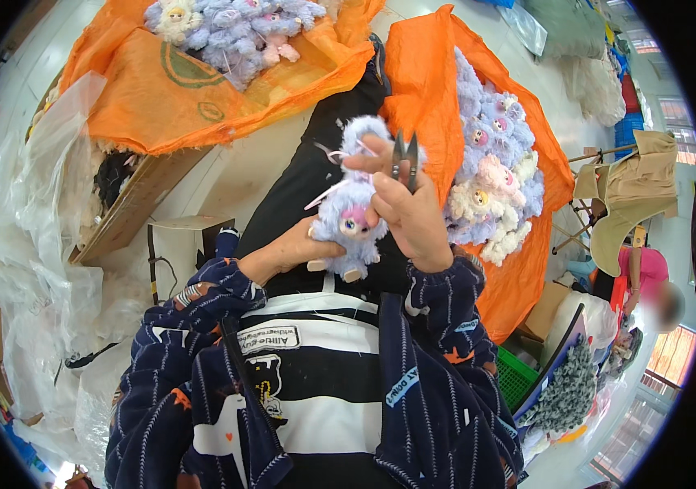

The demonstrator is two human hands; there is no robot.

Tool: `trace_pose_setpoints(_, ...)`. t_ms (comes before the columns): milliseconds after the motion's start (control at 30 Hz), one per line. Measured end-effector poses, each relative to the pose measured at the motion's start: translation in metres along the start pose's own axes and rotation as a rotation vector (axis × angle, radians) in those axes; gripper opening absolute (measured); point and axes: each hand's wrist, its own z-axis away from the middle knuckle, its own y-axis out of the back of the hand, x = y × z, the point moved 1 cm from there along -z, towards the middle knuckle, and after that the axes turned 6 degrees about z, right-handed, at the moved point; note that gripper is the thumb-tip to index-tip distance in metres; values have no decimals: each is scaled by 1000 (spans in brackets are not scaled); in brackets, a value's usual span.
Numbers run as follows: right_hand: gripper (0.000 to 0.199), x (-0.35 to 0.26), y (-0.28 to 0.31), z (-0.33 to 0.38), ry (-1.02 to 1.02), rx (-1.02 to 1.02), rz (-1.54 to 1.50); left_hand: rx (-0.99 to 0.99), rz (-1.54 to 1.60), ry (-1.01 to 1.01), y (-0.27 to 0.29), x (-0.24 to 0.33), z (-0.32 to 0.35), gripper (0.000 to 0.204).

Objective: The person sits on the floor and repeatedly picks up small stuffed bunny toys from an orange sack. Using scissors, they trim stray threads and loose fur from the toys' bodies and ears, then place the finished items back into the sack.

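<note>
My left hand is closed around a lavender-blue plush toy with a pink face, held upright over my lap. Pale pink ribbon or cord sticks out from its top. In my raised right hand is a pair of dark thread snips, blades pointing away from me. The right fingers are bent close above the toy's head. More lavender fluff shows just beyond those fingers; whether it belongs to the same toy I cannot tell.
An orange sack full of lavender, white and pink plush toys lies at the right. Another orange sack with similar toys is at the far left. Clear plastic sheeting, a cardboard box and a green crate surround me. A person is farther right.
</note>
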Motion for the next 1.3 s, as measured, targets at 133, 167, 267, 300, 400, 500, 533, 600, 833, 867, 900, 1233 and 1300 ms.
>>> trace_pose_setpoints(133,19,-5,8,9,349,205,743,24,288,-45,-1,9,5,45)
trace_pose_setpoints(167,21,10,23,9,425,167,920,49,283,-98,0,11,7,45)
trace_pose_setpoints(267,20,42,35,29,390,34,1054,70,336,-89,5,9,2,44)
trace_pose_setpoints(300,20,53,35,31,395,37,1060,59,333,-98,6,8,0,42)
trace_pose_setpoints(400,18,67,32,32,375,70,945,115,328,-41,4,6,-1,40)
trace_pose_setpoints(500,16,81,32,24,255,153,694,139,346,-47,0,8,-3,39)
trace_pose_setpoints(533,18,81,34,23,-5,204,440,134,344,-80,-1,10,-4,39)
trace_pose_setpoints(600,21,84,40,19,-130,208,-22,124,342,-149,-1,13,-6,39)
trace_pose_setpoints(833,29,66,28,33,498,-132,1244,178,356,-114,7,12,-9,39)
trace_pose_setpoints(867,29,69,27,32,511,-143,1289,181,333,-86,9,11,-7,39)
trace_pose_setpoints(900,26,70,27,32,518,-97,1261,200,340,-89,10,10,-7,39)
trace_pose_setpoints(1233,24,95,36,23,63,123,906,244,391,-298,4,5,-14,37)
trace_pose_setpoints(1300,23,82,23,32,300,142,801,249,367,-298,0,8,-18,35)
